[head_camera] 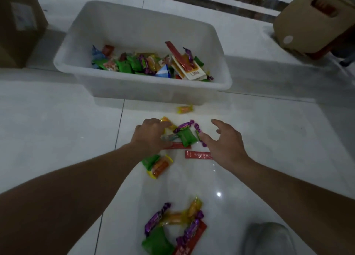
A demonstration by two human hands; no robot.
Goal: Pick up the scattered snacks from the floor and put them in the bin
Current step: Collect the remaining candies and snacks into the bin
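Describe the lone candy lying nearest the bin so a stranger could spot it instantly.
Find the big white bin on the tiled floor. Just in front of its near wall lies a small yellow-and-orange wrapped candy. It lies alone, touching no other snack, unlike the cluster of snacks nearer the person.

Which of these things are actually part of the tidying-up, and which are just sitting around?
Part of the job: scattered snacks, white bin, left hand, right hand.
Just lying about: left cardboard box, right cardboard box.
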